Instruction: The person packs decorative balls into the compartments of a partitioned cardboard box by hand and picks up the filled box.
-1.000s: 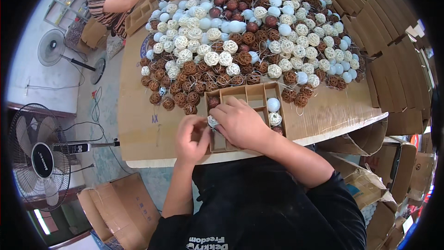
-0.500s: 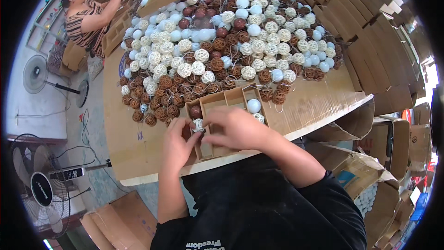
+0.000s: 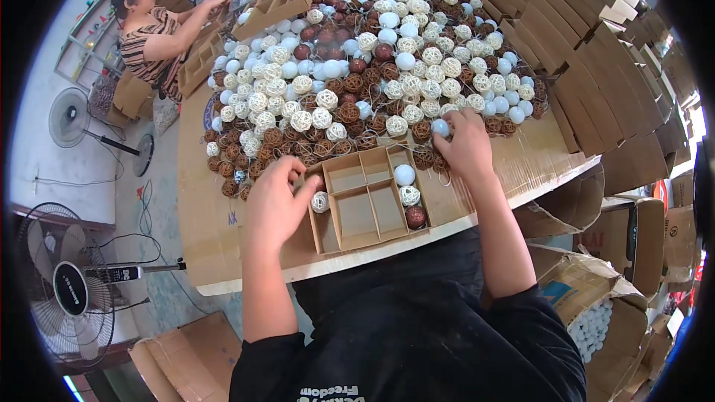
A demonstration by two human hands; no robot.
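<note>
A divided cardboard tray (image 3: 358, 244) lies in front of me at the table's near edge. Its right column holds a smooth white ball (image 3: 404, 174), a white woven ball (image 3: 410, 196) and a dark red ball (image 3: 415, 217). In its left column sit another white woven ball (image 3: 320, 202) and a dark ball partly hidden by my fingers. My left hand (image 3: 275, 201) rests at that left side, thumb and fingers apart, holding nothing. Beyond the tray's right side, my right hand (image 3: 468, 143) closes thumb and fingertips on a pale smooth ball (image 3: 441, 128) at the pile's edge.
A large pile of white, cream and brown balls (image 3: 357, 67) with wires covers the table (image 3: 216, 253). A second divided tray (image 3: 275, 7) lies at the far left, near a person in stripes (image 3: 153, 41). Folded cardboard (image 3: 588, 67) is stacked at right; fans (image 3: 71, 290) stand left.
My right hand has left the tray and reached right to the pile, onto a pale ball. My left hand has let go of the white woven ball, now in the left column, and shifted slightly upward.
</note>
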